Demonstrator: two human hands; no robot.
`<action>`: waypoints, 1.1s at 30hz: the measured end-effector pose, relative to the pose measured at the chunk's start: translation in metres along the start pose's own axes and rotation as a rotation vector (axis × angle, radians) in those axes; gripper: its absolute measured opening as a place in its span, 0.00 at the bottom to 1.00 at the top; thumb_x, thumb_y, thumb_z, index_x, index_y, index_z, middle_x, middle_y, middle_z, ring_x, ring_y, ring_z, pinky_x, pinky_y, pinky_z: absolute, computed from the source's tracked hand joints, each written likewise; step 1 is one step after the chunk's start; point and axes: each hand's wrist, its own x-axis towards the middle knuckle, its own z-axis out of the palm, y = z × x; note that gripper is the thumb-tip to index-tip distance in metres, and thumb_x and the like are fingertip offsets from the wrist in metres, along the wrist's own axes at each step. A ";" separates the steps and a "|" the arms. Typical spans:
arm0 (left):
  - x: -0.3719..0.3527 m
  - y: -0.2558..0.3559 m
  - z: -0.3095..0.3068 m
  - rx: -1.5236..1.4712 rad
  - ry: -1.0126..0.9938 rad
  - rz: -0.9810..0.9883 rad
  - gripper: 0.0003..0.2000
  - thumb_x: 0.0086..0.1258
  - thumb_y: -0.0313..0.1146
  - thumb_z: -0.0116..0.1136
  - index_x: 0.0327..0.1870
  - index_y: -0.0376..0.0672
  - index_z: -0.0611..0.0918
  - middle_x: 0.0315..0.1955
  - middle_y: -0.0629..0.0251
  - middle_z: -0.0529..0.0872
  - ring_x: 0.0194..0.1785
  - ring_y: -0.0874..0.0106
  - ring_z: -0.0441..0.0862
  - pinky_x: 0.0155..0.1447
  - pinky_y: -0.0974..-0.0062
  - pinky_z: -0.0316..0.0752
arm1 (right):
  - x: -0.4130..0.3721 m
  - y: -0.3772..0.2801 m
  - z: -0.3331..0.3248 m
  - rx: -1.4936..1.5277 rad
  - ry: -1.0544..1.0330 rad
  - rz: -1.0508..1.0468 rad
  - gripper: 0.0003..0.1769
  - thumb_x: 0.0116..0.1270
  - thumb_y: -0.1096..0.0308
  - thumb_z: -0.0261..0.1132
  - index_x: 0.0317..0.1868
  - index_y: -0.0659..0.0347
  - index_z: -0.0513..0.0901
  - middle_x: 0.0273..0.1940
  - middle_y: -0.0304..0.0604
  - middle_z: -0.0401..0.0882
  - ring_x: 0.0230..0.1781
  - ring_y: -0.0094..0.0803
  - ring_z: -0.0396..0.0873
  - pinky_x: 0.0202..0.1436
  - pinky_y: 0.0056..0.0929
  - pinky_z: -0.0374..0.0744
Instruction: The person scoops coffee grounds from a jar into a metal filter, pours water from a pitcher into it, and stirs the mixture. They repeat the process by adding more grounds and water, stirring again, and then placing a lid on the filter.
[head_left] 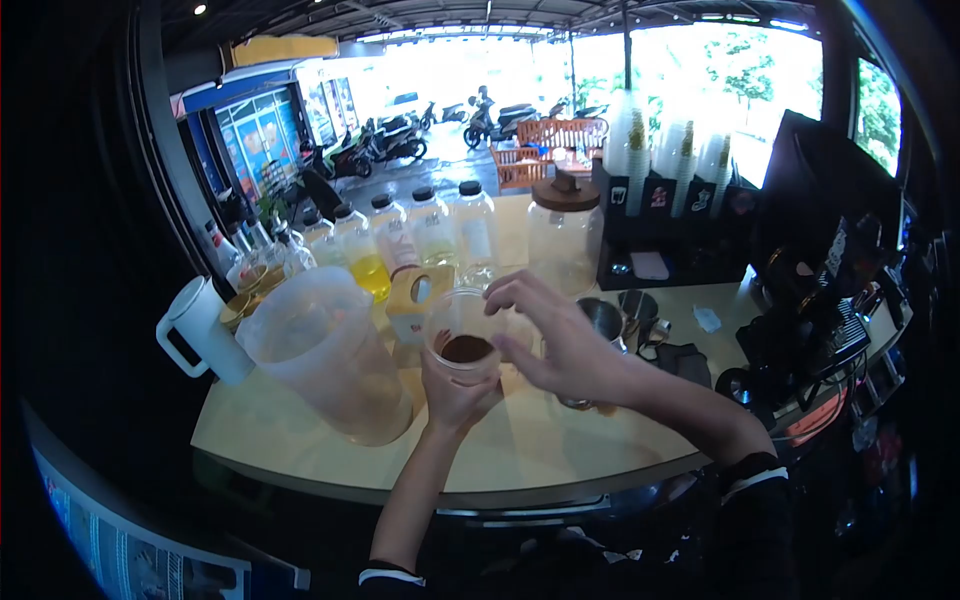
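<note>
A clear plastic cup (462, 310), tilted slightly, has dark brown contents (466, 348) at its bottom. My left hand (458, 398) is closed around its lower part and holds it over the counter. On the cup's right side, my right hand (560, 340) is open, with curved fingers apart and fingertips right at the rim. Behind the cup is a tan cardboard carrier (408, 308) with a round hole. To the left stands a large translucent pitcher (320, 350). A metal cup (602, 318) is partly hidden behind my right hand.
Several black-capped bottles (430, 225) line the counter's back, beside a wooden-lidded jar (565, 240). A white jug (205, 325) stands at far left. Stacked clear cups (628, 160) top a black rack at right. A dark monitor (825, 210) and cables occupy the right end of the counter (300, 455).
</note>
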 end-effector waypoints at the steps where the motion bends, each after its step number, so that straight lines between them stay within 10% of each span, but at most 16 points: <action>1: 0.000 0.006 0.002 0.008 0.008 -0.018 0.44 0.43 0.23 0.77 0.63 0.39 0.60 0.55 0.56 0.73 0.58 0.66 0.76 0.60 0.68 0.75 | 0.002 -0.004 -0.002 0.017 -0.009 0.011 0.14 0.61 0.77 0.63 0.47 0.64 0.72 0.49 0.49 0.73 0.52 0.46 0.75 0.55 0.37 0.74; 4: 0.003 0.007 0.003 -0.015 -0.104 0.028 0.46 0.43 0.28 0.80 0.64 0.39 0.59 0.56 0.57 0.71 0.59 0.66 0.75 0.63 0.67 0.74 | 0.004 -0.012 -0.005 0.073 -0.023 0.055 0.08 0.60 0.76 0.61 0.40 0.67 0.75 0.38 0.51 0.75 0.36 0.47 0.79 0.41 0.37 0.78; 15: -0.003 0.030 -0.001 0.592 -0.045 0.468 0.45 0.47 0.42 0.77 0.65 0.39 0.61 0.60 0.54 0.67 0.65 0.55 0.66 0.74 0.54 0.56 | -0.003 -0.006 0.039 -0.310 -0.828 0.314 0.06 0.57 0.74 0.62 0.34 0.69 0.81 0.36 0.57 0.82 0.39 0.46 0.84 0.42 0.35 0.81; 24: -0.005 0.012 -0.006 0.594 -0.023 0.440 0.44 0.47 0.40 0.77 0.65 0.41 0.63 0.59 0.56 0.69 0.66 0.55 0.67 0.76 0.51 0.52 | -0.007 0.024 0.074 -0.546 -0.647 0.030 0.20 0.52 0.73 0.66 0.48 0.67 0.82 0.44 0.49 0.84 0.44 0.38 0.85 0.45 0.30 0.82; 33: -0.005 0.011 -0.005 0.639 -0.014 0.440 0.41 0.51 0.38 0.74 0.65 0.39 0.62 0.59 0.54 0.70 0.65 0.54 0.67 0.74 0.51 0.56 | -0.003 0.001 0.053 -0.579 -0.785 0.174 0.11 0.50 0.75 0.66 0.36 0.66 0.84 0.36 0.51 0.85 0.38 0.40 0.86 0.38 0.33 0.83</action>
